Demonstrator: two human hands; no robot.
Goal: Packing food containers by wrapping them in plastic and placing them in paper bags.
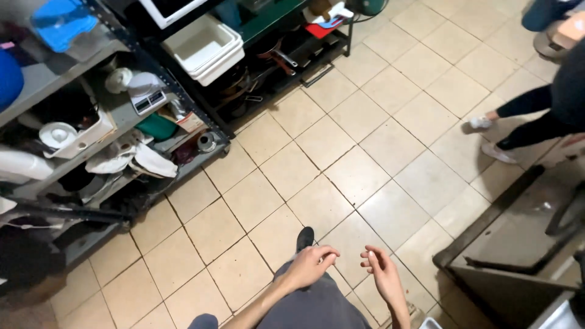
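My left hand hangs over my grey trouser leg, its fingers loosely curled with nothing in them. My right hand is beside it, a short gap away, palm turned inward and fingers relaxed, also holding nothing. Both hands hover above the beige floor tiles. My black shoe shows just beyond the left hand.
Metal shelves along the left hold white tubs, a scale, bowls and pans. Another person's dark-clad legs and white shoes stand at the right. A dark metal cabinet sits at the lower right.
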